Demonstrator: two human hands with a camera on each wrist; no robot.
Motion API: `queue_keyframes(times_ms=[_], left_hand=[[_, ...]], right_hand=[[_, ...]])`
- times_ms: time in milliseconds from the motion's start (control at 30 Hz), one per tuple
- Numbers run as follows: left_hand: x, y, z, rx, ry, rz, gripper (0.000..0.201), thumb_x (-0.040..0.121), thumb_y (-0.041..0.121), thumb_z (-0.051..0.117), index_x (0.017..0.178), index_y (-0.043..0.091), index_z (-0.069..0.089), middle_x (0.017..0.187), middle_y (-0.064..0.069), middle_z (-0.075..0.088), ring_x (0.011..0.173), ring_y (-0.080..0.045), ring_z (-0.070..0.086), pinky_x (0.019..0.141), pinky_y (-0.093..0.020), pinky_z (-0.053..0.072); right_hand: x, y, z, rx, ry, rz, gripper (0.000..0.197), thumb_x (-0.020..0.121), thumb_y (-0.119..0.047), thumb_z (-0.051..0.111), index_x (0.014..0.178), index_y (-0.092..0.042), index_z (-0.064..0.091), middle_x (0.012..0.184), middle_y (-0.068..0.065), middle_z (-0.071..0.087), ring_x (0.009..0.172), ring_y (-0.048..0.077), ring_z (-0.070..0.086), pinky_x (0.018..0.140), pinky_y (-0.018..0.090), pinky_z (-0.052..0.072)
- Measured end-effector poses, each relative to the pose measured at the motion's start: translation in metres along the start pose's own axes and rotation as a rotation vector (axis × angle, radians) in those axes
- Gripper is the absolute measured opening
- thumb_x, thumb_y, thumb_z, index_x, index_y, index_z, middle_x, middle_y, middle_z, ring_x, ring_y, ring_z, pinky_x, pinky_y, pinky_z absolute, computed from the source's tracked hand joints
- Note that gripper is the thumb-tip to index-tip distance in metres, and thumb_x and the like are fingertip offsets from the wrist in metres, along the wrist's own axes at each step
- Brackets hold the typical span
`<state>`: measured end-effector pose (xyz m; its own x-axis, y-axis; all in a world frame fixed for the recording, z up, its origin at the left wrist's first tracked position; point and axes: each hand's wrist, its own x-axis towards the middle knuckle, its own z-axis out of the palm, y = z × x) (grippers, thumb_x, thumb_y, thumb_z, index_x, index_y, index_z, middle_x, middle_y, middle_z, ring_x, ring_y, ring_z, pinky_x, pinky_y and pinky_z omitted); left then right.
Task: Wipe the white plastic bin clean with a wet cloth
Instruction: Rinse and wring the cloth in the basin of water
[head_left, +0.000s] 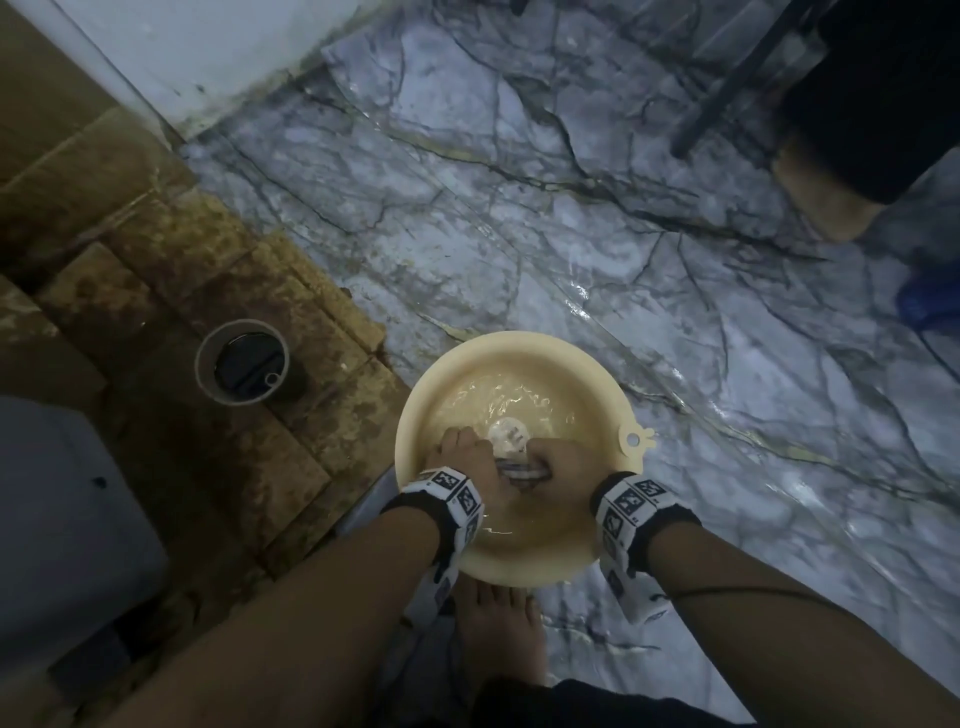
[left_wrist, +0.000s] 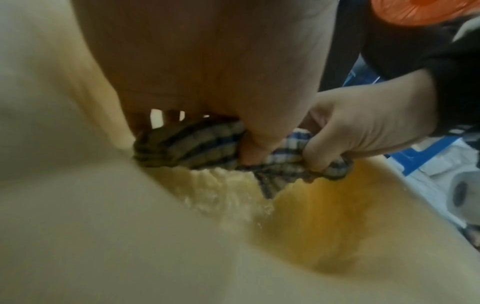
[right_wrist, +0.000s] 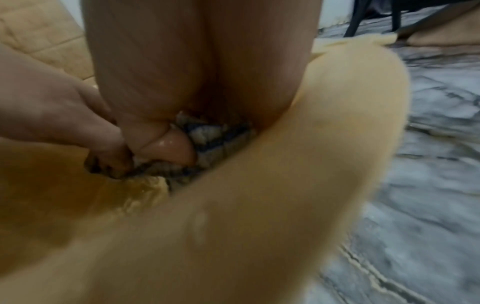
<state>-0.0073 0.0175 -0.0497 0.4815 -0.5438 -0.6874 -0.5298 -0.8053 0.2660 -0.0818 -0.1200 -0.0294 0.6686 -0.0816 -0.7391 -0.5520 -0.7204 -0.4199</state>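
Both bare forearms reach forward and down, converging so the hands meet close together. Each wrist wears a black band with a white block of printed square markers. The left hand (head_left: 470, 457) has its fingers (left_wrist: 255, 152) curled tight, thumb pressing down. The right hand (head_left: 558, 467) sits just beside it, knuckles up, fingers (left_wrist: 319, 162) curled under in a grip. The right thumb glistens wet. One bare foot (head_left: 498, 634) stands below the arms.

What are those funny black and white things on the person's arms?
The bare left hand and right hand each have a black wrist strap carrying white blocks printed with black square patterns. A thin black cable runs along the right forearm. No sleeves show on the forearms.
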Motion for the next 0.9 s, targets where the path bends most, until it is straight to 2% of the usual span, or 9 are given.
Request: queue_keyframes(times_ms=[100, 167, 267, 333, 433, 567, 700, 800, 900], left_hand=[[-0.008, -0.003, -0.023, -0.221, -0.073, 0.086, 0.021, 0.090, 0.036, 0.056, 0.093, 0.017, 0.048, 0.096, -0.006, 0.060, 0.090, -0.027, 0.058, 0.075, -0.035, 0.045], [-0.014, -0.003, -0.033, -0.341, -0.081, 0.102, 0.017, 0.090, 0.028, 0.059, 0.093, 0.017, 0.047, 0.087, -0.005, 0.057, 0.083, -0.027, 0.057, 0.068, -0.033, 0.043], [-0.020, 0.000, -0.046, -0.580, -0.116, 0.056, 0.016, 0.090, 0.022, 0.059, 0.103, 0.015, 0.054, 0.073, -0.006, 0.056, 0.062, -0.022, 0.054, 0.053, -0.026, 0.041], [-0.023, 0.000, -0.053, -0.730, -0.175, 0.022, 0.013, 0.089, 0.024, 0.057, 0.094, 0.013, 0.056, 0.063, -0.008, 0.052, 0.049, -0.019, 0.047, 0.046, -0.023, 0.036], [-0.026, -0.003, -0.058, -0.868, -0.217, -0.007, 0.045, 0.091, 0.048, 0.051, 0.085, 0.004, 0.061, 0.053, -0.009, 0.047, 0.041, -0.020, 0.041, 0.043, -0.022, 0.033], [-0.024, -0.006, -0.051, -0.675, -0.157, 0.087, 0.077, 0.095, 0.065, 0.031, 0.079, -0.001, 0.066, 0.056, -0.012, 0.056, 0.040, -0.019, 0.043, 0.047, -0.022, 0.036], [-0.022, -0.008, -0.044, -0.681, -0.116, 0.141, 0.070, 0.097, 0.061, 0.030, 0.063, 0.007, 0.059, 0.054, -0.008, 0.054, 0.041, -0.017, 0.042, 0.052, -0.026, 0.037], [-0.023, -0.003, -0.045, -0.621, -0.034, 0.146, 0.065, 0.100, 0.056, 0.029, 0.054, 0.013, 0.046, 0.049, -0.003, 0.045, 0.045, -0.018, 0.041, 0.050, -0.027, 0.031], [-0.023, 0.004, -0.044, -0.580, 0.080, 0.129, 0.060, 0.104, 0.043, 0.026, 0.055, 0.016, 0.047, 0.055, -0.003, 0.049, 0.053, -0.020, 0.046, 0.052, -0.029, 0.030]], right_hand=[[-0.006, -0.001, -0.010, 0.174, 0.064, 0.014, 0.032, 0.075, -0.009, 0.067, 0.069, -0.024, 0.039, 0.070, -0.004, 0.053, 0.069, 0.019, 0.049, 0.061, 0.030, 0.038], [-0.011, -0.004, -0.015, 0.259, 0.040, -0.010, 0.030, 0.073, -0.010, 0.070, 0.082, -0.028, 0.048, 0.078, -0.002, 0.063, 0.072, 0.019, 0.057, 0.065, 0.031, 0.046], [-0.017, -0.009, -0.017, 0.330, 0.032, -0.056, 0.045, 0.069, -0.020, 0.070, 0.111, -0.030, 0.057, 0.094, -0.002, 0.065, 0.085, 0.017, 0.060, 0.076, 0.031, 0.047], [-0.021, -0.014, -0.018, 0.306, 0.088, -0.103, 0.036, 0.074, -0.018, 0.066, 0.108, -0.029, 0.062, 0.091, -0.004, 0.065, 0.084, 0.015, 0.060, 0.077, 0.033, 0.049], [-0.023, -0.016, -0.017, 0.288, 0.174, -0.165, 0.021, 0.084, -0.008, 0.057, 0.083, -0.028, 0.061, 0.079, -0.001, 0.064, 0.072, 0.012, 0.058, 0.067, 0.032, 0.046], [-0.027, -0.021, -0.017, 0.410, 0.211, -0.158, 0.024, 0.084, 0.003, 0.052, 0.092, -0.017, 0.064, 0.077, -0.006, 0.064, 0.065, 0.001, 0.057, 0.058, 0.018, 0.043], [-0.031, -0.026, -0.020, 0.585, 0.195, -0.139, 0.025, 0.083, 0.004, 0.049, 0.097, -0.008, 0.066, 0.067, -0.005, 0.060, 0.054, 0.001, 0.054, 0.047, 0.012, 0.040], [-0.030, -0.029, -0.016, 0.576, 0.251, -0.169, 0.026, 0.092, -0.022, 0.042, 0.091, -0.014, 0.067, 0.060, -0.006, 0.057, 0.055, 0.010, 0.053, 0.053, 0.020, 0.043], [-0.025, -0.029, -0.010, 0.446, 0.383, -0.169, 0.035, 0.102, -0.024, 0.037, 0.078, -0.019, 0.063, 0.060, -0.010, 0.056, 0.053, 0.001, 0.051, 0.056, 0.019, 0.037]])
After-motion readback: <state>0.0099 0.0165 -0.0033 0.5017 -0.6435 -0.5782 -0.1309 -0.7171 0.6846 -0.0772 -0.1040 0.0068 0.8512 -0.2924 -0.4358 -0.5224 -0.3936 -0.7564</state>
